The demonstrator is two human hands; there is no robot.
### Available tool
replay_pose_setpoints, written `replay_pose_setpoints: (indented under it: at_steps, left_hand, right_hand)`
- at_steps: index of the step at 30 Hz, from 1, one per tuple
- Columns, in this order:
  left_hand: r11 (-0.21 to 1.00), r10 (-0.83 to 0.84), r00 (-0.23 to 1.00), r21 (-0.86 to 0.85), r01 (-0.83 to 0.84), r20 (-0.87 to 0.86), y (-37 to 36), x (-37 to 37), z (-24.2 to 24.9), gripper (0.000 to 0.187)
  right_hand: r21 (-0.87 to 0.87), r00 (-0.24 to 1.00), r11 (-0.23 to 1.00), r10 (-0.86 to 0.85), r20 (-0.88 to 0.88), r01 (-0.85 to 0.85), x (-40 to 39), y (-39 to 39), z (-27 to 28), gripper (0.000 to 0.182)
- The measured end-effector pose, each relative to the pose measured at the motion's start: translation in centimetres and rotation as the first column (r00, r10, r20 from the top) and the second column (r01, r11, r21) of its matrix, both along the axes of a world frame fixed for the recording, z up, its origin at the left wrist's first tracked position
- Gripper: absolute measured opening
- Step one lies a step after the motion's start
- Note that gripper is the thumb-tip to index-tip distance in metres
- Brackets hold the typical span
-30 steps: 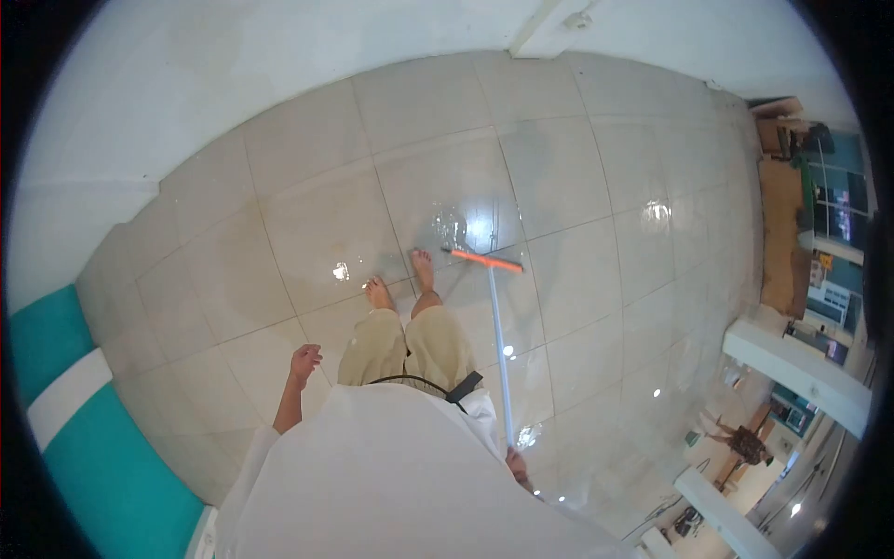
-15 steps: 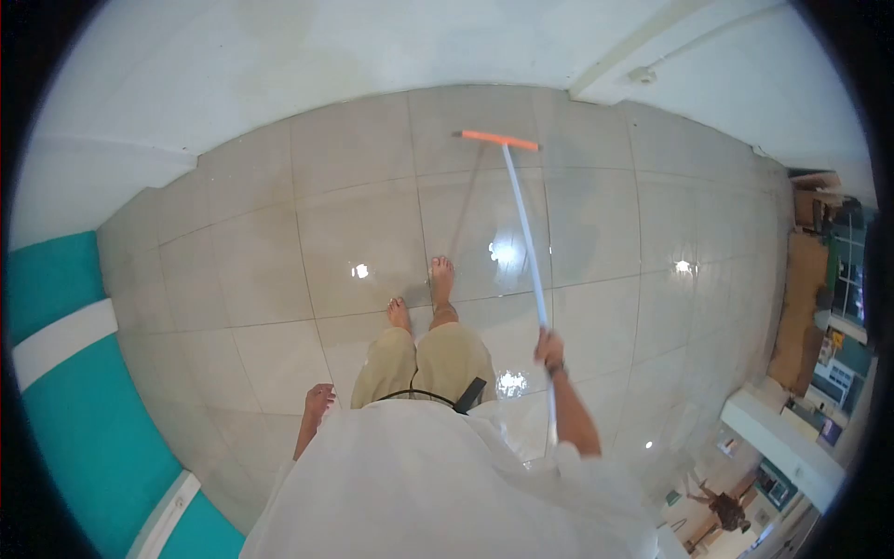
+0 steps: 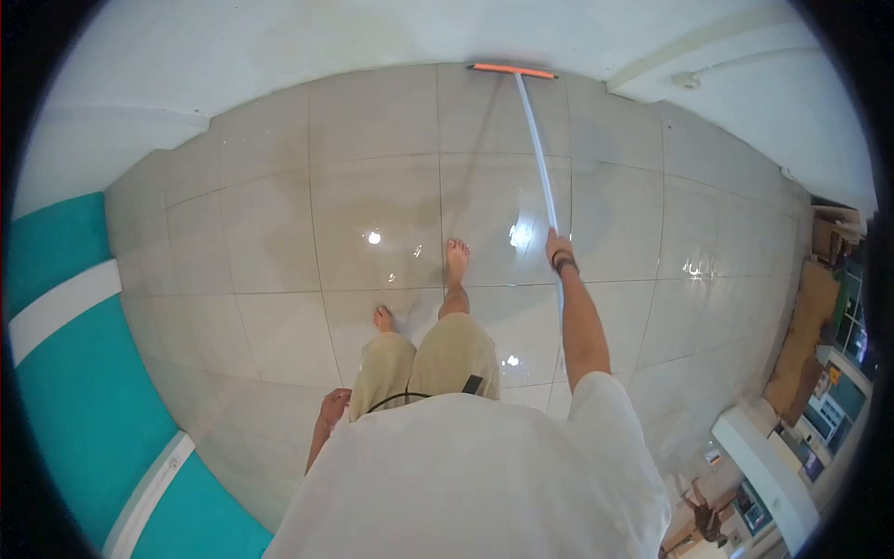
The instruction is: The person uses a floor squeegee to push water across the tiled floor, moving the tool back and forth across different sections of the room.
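A floor squeegee with an orange head (image 3: 514, 71) and a long pale handle (image 3: 538, 149) reaches out ahead of me. Its head lies at the far edge of the tiles, against or very close to the foot of the white wall. My right hand (image 3: 560, 248) is wrapped round the handle, the arm stretched forward. The lower end of the handle passes beneath my forearm. Beside my left hip hangs my left hand (image 3: 335, 406), loosely curved with the fingers apart and nothing visible in it. My bare feet (image 3: 457, 261) stand on the wet, shiny tiles.
A white wall (image 3: 372, 33) bounds the floor ahead, with a corner post (image 3: 652, 79) at right. The left wall (image 3: 84, 401) is teal with white bands. Cardboard and shelved goods (image 3: 805, 326) line the far right. Another person (image 3: 708, 524) is at lower right.
My right arm has extended forward, pushing the squeegee head away from me to the wall's base. My left foot has shifted slightly back in view, and my left hand stays by my hip.
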State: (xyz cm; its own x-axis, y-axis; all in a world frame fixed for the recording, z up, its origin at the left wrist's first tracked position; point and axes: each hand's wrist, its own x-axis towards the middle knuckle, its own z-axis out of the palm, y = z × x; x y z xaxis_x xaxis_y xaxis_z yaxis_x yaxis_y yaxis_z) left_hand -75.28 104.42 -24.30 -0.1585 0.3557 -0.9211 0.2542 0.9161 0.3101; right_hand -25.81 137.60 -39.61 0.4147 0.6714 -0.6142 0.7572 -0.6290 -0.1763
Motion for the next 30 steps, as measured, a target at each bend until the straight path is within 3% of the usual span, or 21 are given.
replay_pose_setpoints:
  at_steps: [1,3,10,15,16,17,19,21,24,26,27,28,29,30]
  left_hand:
    - [1.000,-0.009,1.000,0.010,0.009,0.006,0.1,-0.7,-0.9,0.022]
    - [0.979,0.196,0.980,0.048,-0.197,0.025,-1.4,-3.5,-2.2,0.022]
    - [0.995,0.048,0.999,0.091,-0.049,0.013,-4.6,-12.7,-6.4,0.022]
    - [1.000,-0.011,1.000,0.001,0.011,-0.007,-5.5,-15.6,-6.9,0.022]
    - [0.999,0.003,1.000,-0.032,-0.003,0.001,-5.6,-15.8,-7.2,0.022]
    - [1.000,-0.002,1.000,-0.031,0.003,0.008,-6.0,-16.0,-7.3,0.022]
    - [0.999,0.024,0.998,-0.034,-0.022,0.058,-6.2,-15.5,-8.1,0.022]
    - [0.999,0.024,0.998,-0.049,-0.021,0.054,-6.6,-14.4,-8.7,0.022]
    - [0.993,0.037,0.998,-0.110,-0.032,0.045,-7.3,-13.2,-9.1,0.022]
    - [0.999,0.028,0.988,0.040,-0.035,0.153,-8.6,-12.6,-10.3,0.022]
    - [0.987,-0.110,0.984,0.136,0.090,0.143,-9.8,-13.2,-11.5,0.024]
    - [0.986,-0.104,0.986,0.139,0.086,0.128,-9.6,-13.2,-11.3,0.024]
    - [1.000,-0.016,0.990,0.027,0.012,0.139,-9.2,-12.7,-10.8,0.024]
    - [0.994,0.074,0.987,-0.088,-0.061,0.142,-8.6,-12.4,-10.3,0.024]
  right_hand:
    - [-0.034,1.000,0.999,-0.029,0.001,0.029,-0.6,-1.6,0.2,0.065]
    - [-0.107,0.996,0.990,-0.092,0.000,0.092,-1.1,-8.2,0.3,0.065]
    - [-0.216,0.982,0.959,-0.189,-0.017,0.181,-5.5,-36.8,5.1,0.060]
    - [-0.348,0.960,0.896,-0.277,0.047,0.276,-12.5,-58.1,12.2,0.058]
    - [-0.464,0.935,0.816,-0.341,0.097,0.346,-14.1,-60.4,14.6,0.060]
    - [-0.408,0.938,0.847,-0.336,0.083,0.340,-15.3,-65.0,15.0,0.059]
    - [-0.554,0.895,0.714,-0.420,0.149,0.427,-18.1,-67.9,18.9,0.057]
    - [-0.445,0.867,0.755,-0.486,0.113,0.481,-19.2,-76.3,18.3,0.057]
    - [-0.493,0.865,0.735,-0.496,0.076,0.465,-19.9,-77.6,20.3,0.056]
    - [-0.516,0.866,0.732,-0.499,0.038,0.444,-19.0,-75.4,21.2,0.055]
    - [-0.520,0.866,0.738,-0.500,0.007,0.430,-18.1,-73.8,21.3,0.055]
    - [-0.512,0.866,0.751,-0.499,-0.027,0.416,-17.1,-71.7,21.1,0.055]
    - [-0.489,0.864,0.771,-0.499,-0.066,0.408,-16.0,-68.8,20.7,0.054]
    - [-0.323,0.870,0.853,-0.472,-0.145,0.409,-14.6,-65.5,18.2,0.053]
